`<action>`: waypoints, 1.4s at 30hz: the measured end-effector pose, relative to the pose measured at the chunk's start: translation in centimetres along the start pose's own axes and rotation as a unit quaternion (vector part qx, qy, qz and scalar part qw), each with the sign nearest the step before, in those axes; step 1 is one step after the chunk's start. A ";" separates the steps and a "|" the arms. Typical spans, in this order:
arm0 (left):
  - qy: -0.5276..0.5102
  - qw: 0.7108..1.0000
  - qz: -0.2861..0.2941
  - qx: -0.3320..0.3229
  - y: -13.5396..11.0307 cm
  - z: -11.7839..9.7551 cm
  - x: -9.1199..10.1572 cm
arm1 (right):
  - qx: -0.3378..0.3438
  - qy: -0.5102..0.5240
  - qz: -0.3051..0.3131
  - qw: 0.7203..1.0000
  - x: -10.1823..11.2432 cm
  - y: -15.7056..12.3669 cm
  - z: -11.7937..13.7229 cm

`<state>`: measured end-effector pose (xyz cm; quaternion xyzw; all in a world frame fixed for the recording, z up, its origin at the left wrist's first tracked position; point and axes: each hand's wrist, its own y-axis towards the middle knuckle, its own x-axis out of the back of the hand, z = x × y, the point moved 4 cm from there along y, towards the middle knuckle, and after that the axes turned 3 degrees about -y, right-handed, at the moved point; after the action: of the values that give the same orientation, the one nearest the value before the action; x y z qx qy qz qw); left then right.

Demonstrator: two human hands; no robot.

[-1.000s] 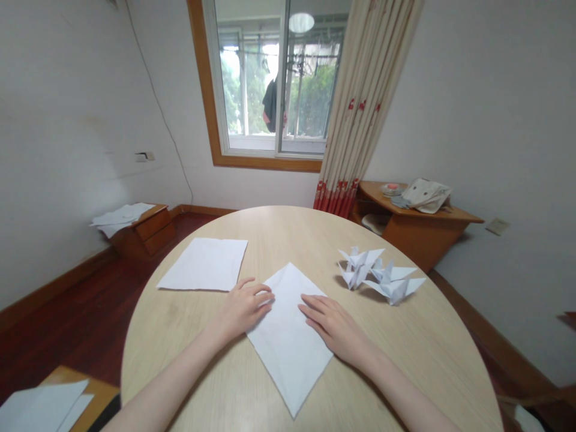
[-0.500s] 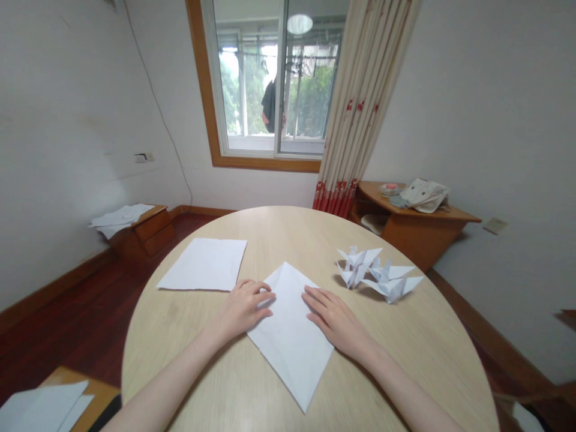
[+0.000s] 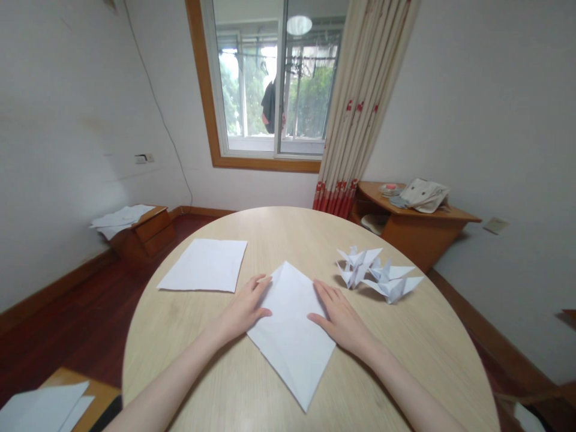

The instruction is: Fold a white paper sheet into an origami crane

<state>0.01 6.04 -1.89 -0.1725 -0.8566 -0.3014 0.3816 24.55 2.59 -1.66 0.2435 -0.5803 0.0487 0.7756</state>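
A white sheet of paper (image 3: 290,327) lies on the round table in a diamond shape, one corner pointing toward me and faint creases showing on it. My left hand (image 3: 246,309) rests on its left edge, thumb on the paper and fingers stretched out. At the right edge is my right hand (image 3: 339,315), its fingers spread and its thumb reaching onto the sheet. Neither hand grips anything. To the right of my right hand sit several folded paper cranes (image 3: 390,282), close together with their wings out.
A stack of white square paper (image 3: 204,264) lies at the table's (image 3: 279,225) left. Behind on the right, a wooden cabinet (image 3: 418,234) holds a cloth bag (image 3: 426,195). A small drawer unit (image 3: 155,231) with papers on top stands at the left wall.
Both hands have slid outward toward the sheet's side edges, and their fingers have spread apart. The paper has hardly moved, and the cranes stay where they were.
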 end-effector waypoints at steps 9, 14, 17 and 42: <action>-0.061 0.998 0.000 0.019 0.3 -0.2 0.3 | -0.018 0.015 0.005 1.000 -0.2 0.2 0.0; -0.101 0.993 -0.009 0.064 0.4 -1.0 0.7 | -0.014 0.015 -0.016 1.000 -0.2 0.3 0.1; -0.132 0.987 -0.013 0.086 0.4 -1.1 0.7 | -0.003 0.017 -0.039 0.999 -0.1 0.2 0.2; -0.130 0.989 -0.001 0.075 0.3 -2.1 0.7 | 0.031 0.016 -0.093 0.995 0.4 0.1 1.6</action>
<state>0.84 4.96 -0.17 -0.1804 -0.9192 -0.2121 0.2786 23.22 1.87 -0.88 0.3197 -0.5408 -0.0023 0.7780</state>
